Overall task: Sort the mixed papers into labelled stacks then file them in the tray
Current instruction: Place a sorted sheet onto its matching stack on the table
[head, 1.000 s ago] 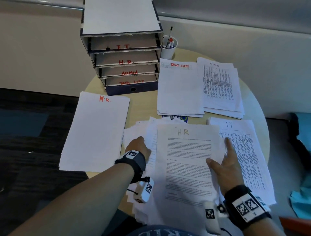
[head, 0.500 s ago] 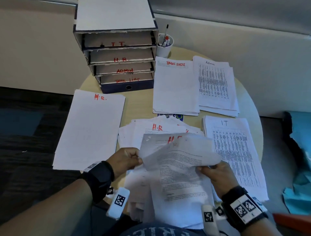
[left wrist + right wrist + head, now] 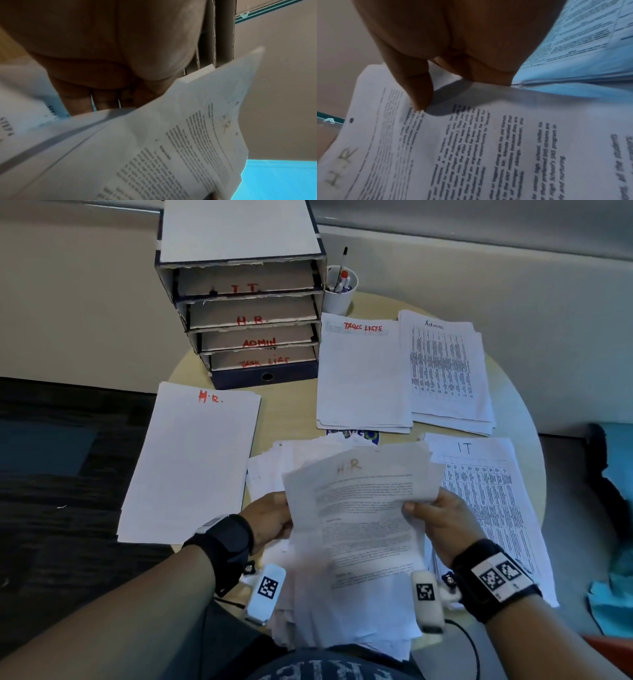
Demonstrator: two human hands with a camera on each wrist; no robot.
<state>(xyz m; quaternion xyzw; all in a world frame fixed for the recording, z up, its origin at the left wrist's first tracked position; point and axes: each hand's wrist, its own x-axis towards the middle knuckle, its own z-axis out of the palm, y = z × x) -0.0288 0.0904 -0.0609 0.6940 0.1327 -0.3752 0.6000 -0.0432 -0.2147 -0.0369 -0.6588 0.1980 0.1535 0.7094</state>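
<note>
A printed sheet marked H.R (image 3: 356, 508) (image 3: 171, 148) (image 3: 453, 148) is lifted over the mixed paper pile (image 3: 274, 470) at the table's near edge. My left hand (image 3: 270, 522) grips its left edge and my right hand (image 3: 438, 518) pinches its right edge, thumb on top. Sorted stacks lie around: H.R. (image 3: 191, 460) at left, Task Lists (image 3: 363, 378) and Admin (image 3: 445, 371) at the back, IT (image 3: 489, 501) at right. The labelled tray unit (image 3: 246, 313) stands at the back left with IT, H.R., Admin and Task List shelves.
A white cup with pens (image 3: 339, 289) stands beside the tray unit. The round table (image 3: 291, 412) ends close behind the stacks at a wall. The H.R. stack overhangs the table's left edge above dark floor. Something blue (image 3: 613, 542) lies on the floor at right.
Both hands took hold of the top H.R sheet, which lay flat on the pile, and lifted it; it curled half a second ago and is now held flatter and higher.
</note>
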